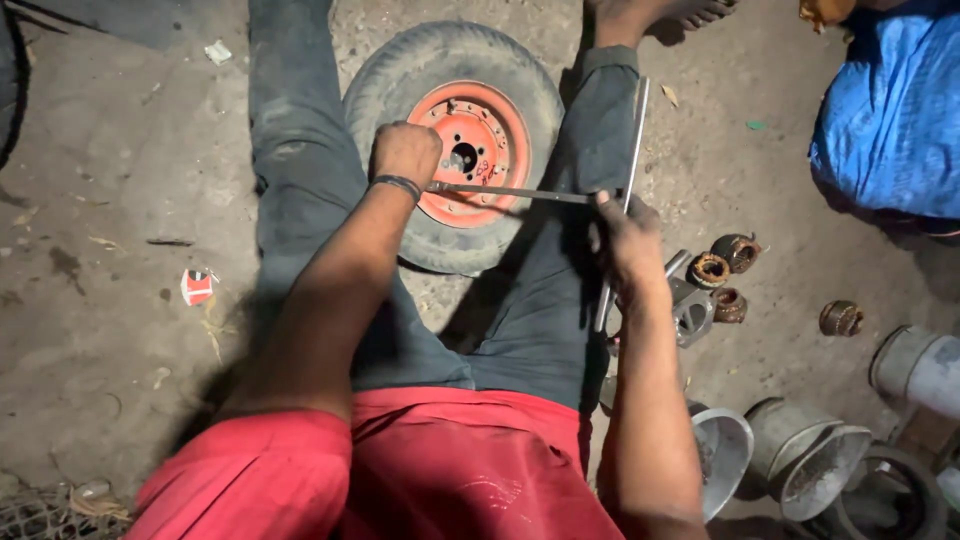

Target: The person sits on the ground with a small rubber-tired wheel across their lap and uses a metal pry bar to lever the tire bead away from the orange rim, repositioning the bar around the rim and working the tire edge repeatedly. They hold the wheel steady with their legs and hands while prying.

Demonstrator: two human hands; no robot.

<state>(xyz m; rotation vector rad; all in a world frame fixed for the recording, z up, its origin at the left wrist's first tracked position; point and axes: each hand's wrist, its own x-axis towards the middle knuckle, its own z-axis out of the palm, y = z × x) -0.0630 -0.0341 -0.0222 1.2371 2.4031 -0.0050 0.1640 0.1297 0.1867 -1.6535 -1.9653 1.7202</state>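
Over orange steel rim (487,140) w/ worn rubber tyre, both hands' fingers clenched round thin metal rod (520,192), left hand (405,153), right hand (625,235).

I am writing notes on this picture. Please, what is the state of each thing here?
Wheel: lying flat between the legs.
Metal rod: level across the orange rim, held at both ends.
Left hand: closed on the rod.
Right hand: gripping the rod's end.
Rusty bearings: loose on the ground.

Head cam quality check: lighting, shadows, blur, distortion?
Head view: warm light falls on the middle, the corners and left edge go dark; the left hand and right hand on the thin grey metal rod are sharp enough, without motion smear; deep shadow lies between the legs beside the small black tyre with an orange rim; wide-angle stretch shows at the edges; no glare.
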